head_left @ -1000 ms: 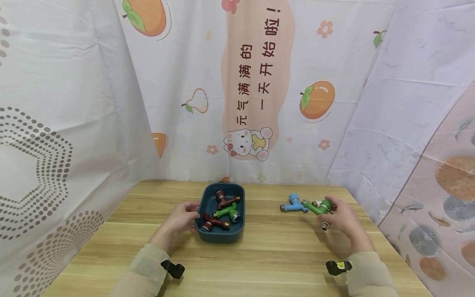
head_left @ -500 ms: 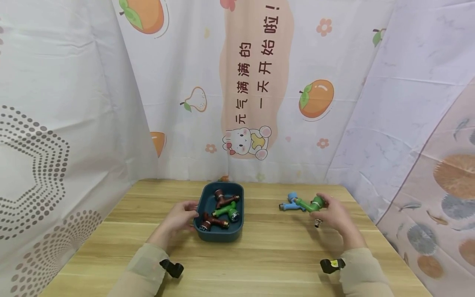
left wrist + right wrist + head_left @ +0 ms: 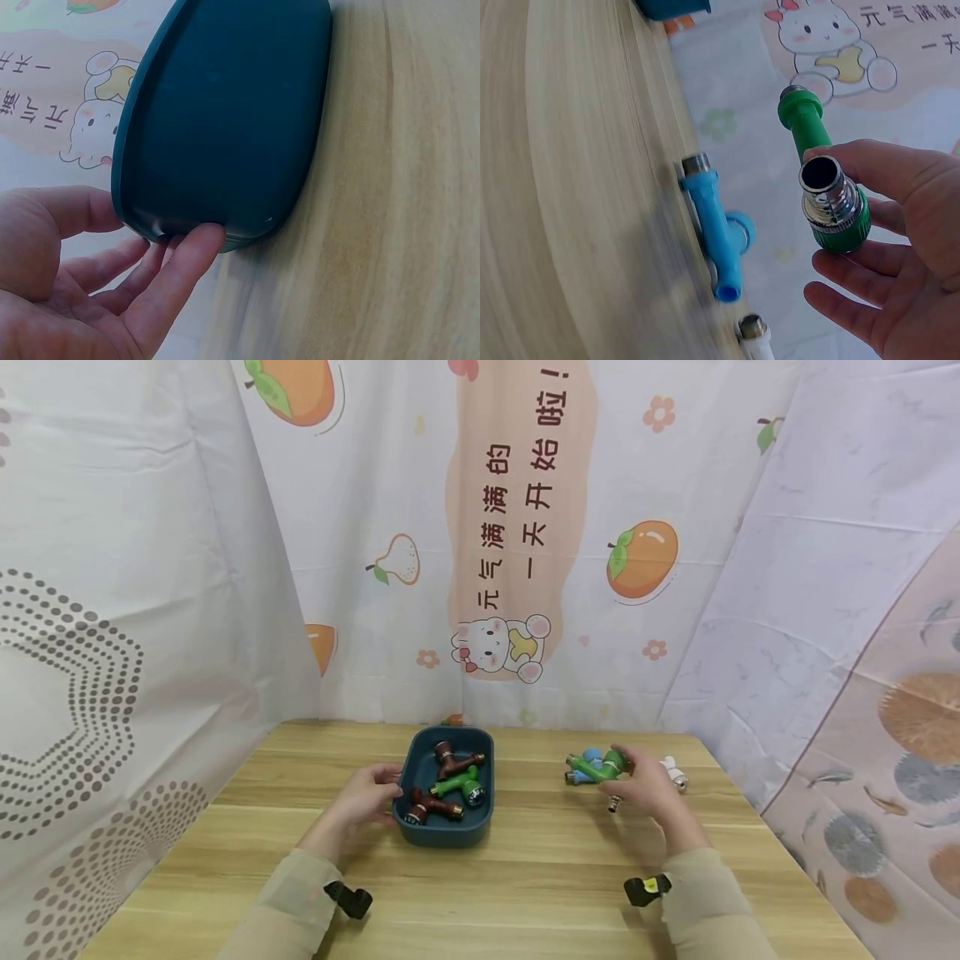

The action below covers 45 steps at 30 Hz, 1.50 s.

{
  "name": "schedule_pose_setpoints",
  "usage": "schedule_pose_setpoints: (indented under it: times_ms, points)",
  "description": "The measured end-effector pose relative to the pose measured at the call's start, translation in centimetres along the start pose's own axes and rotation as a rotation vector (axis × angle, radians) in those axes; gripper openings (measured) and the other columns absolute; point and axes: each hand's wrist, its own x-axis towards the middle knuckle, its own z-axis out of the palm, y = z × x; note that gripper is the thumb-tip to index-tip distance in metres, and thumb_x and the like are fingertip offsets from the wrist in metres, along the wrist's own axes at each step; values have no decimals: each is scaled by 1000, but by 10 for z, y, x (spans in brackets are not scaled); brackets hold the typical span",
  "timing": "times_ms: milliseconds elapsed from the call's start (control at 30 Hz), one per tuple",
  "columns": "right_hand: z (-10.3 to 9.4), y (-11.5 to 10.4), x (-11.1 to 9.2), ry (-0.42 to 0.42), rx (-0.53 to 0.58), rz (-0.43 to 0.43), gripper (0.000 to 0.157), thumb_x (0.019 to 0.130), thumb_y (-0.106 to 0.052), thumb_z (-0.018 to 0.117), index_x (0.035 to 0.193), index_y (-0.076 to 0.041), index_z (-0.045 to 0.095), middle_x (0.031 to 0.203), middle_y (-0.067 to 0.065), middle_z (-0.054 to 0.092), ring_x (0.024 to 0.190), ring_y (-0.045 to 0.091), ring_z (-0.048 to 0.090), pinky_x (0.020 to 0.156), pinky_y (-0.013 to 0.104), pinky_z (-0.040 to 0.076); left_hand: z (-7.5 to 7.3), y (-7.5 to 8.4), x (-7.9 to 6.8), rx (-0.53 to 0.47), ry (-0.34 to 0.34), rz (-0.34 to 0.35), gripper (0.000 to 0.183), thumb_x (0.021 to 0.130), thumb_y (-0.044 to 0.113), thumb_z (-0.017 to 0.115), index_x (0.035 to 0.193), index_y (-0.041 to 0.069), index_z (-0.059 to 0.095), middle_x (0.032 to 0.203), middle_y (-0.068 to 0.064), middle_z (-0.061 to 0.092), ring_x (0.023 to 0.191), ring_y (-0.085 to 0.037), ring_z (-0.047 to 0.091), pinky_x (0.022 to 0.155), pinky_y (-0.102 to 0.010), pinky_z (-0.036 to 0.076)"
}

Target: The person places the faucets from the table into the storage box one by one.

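My right hand (image 3: pixel 647 792) holds a green tap (image 3: pixel 609 766) with a chrome spout above the table, pinched between thumb and fingers in the right wrist view. A blue tap (image 3: pixel 716 229) lies on the table, partly hidden behind the green one in the head view. To the right of my right hand lies a white tap (image 3: pixel 670 766) with a chrome end. My left hand (image 3: pixel 366 797) touches the left side of a dark teal bin (image 3: pixel 492 781). Inside the bin are two brown taps (image 3: pixel 444 756) and another green tap (image 3: pixel 472 791).
The wooden table (image 3: pixel 525 893) ends at a printed curtain (image 3: pixel 375 643) behind it. More curtains hang on both sides. A black camera (image 3: pixel 348 900) is strapped to each wrist.
My right hand has carried the green tap leftward, from beside the white tap to over the blue one. The white tap is now uncovered. My left hand stays at the bin.
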Motion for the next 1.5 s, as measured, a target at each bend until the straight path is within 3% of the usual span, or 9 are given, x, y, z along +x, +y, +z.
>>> schedule_pose_setpoints:
  times_ms: [733,967,1233,1500]
  points:
    - [33,-52,23,-36,-3,-29,82,80,-22,85,150,-6,48,125,23,63,109,38,61,87,47,54,0,-1,1,-12,4,5,47,95,-3,56,141,-7,52,128,-29,57,101,-31,64,65,-48,61]
    - [41,-70,31,-36,-52,-55,82,78,-25,87,149,-8,50,124,17,65,114,37,60,93,52,51,1,-1,0,5,2,3,50,94,-2,56,143,-6,51,129,-29,56,100,-31,65,65,-47,61]
    - [55,-92,38,-69,-45,-68,81,78,-26,87,149,-11,51,123,15,65,113,37,60,87,48,52,3,1,-1,4,11,-1,50,94,-2,57,144,-5,52,128,-28,57,98,-29,66,63,-49,61]
    - [68,-110,42,-80,-48,-109,81,77,-22,89,149,-12,52,123,12,66,112,31,61,93,52,51,2,1,-1,12,5,-1,50,95,-1,57,144,-5,51,129,-28,56,98,-29,65,64,-49,61]
